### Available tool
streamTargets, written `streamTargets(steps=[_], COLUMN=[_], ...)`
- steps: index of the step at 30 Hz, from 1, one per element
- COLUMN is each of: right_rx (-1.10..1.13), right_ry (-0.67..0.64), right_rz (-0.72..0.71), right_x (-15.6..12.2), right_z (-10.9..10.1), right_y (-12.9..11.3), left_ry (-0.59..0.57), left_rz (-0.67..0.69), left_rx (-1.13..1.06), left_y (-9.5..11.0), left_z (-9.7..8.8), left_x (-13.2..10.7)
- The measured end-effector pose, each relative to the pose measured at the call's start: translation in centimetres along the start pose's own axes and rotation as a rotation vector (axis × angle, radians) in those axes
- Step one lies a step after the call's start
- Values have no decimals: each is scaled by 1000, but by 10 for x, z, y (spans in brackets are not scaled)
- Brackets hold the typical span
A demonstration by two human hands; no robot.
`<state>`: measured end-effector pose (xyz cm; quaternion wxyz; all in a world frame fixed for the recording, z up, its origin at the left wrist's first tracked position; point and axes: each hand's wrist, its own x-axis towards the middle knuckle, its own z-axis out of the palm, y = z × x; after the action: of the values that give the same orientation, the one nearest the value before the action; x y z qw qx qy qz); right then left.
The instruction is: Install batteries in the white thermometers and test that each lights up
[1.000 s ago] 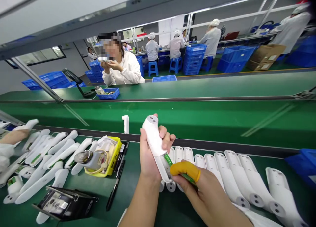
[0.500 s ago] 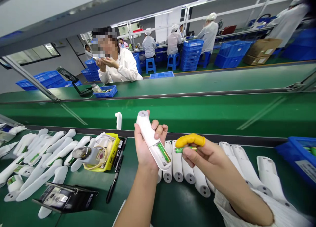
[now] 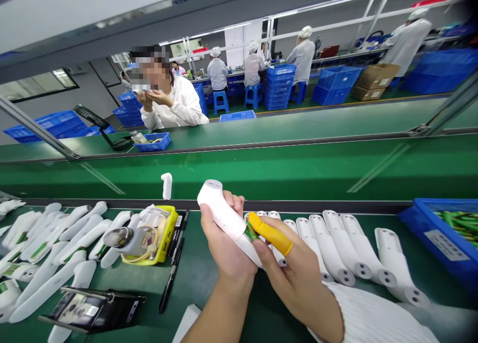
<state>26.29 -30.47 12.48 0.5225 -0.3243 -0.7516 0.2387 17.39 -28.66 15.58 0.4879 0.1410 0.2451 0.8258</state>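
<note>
My left hand (image 3: 224, 243) is wrapped round a white thermometer body (image 3: 220, 211), its sensor end pointing up and left and its battery bay facing me. My right hand (image 3: 295, 278), with a yellow finger cot (image 3: 271, 236) on the index finger, presses a green battery (image 3: 249, 232) into that bay. Behind both hands a row of several white thermometer bodies (image 3: 347, 248) lies side by side on the green table (image 3: 209, 283).
Left: a heap of white thermometer bodies (image 3: 56, 243), a yellow tray (image 3: 170, 236) with a metal tin (image 3: 123, 238), black pens (image 3: 175, 263), a black device (image 3: 89, 308). A blue bin (image 3: 444, 243) of green batteries stands at right. One white thermometer (image 3: 167, 185) rides the belt. A person (image 3: 168, 101) sits opposite.
My right hand has brought the green battery from beside the thermometer down into its battery bay. The left hand tilted the thermometer more to the left. The thermometer on the belt drifted left.
</note>
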Motion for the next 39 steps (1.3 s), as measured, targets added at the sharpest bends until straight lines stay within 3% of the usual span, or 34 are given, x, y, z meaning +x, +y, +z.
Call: streamTargets(steps=[5,10,16,21,23,25,27,32,36,39], right_rx=[166,71,43,-12,-36,27,133,245,471,586], right_ry=[14,-39,-40,-123,-155,-171,-202,-291,-360,-462], right_rz=[92,-57,-84,-8,141,291,382,461,577,597], right_x=[-11,-12,-7,-4,2,9,14,17,19,21], right_z=[6,6,10,8,2,-8,-17,-27,-29,-33], right_y=[-4,-10,-5,5,10,13,13,8,2,-2], left_ry=[-76,-91,-44,88,1,-188,-303,-301,-452,-541], left_rz=[1,118,-56,59,9,-115,-199,-152,-214,-154], left_rx=[32,29,117,224,221,201,229,379,329,267], left_y=[9,15,11,4,5,8,12,19,25,25], left_z=[2,1,-4,-8,-7,-5,-3,-4,-12,-17], left_x=[-3,-5,1,4,5,5,5,5,13,19])
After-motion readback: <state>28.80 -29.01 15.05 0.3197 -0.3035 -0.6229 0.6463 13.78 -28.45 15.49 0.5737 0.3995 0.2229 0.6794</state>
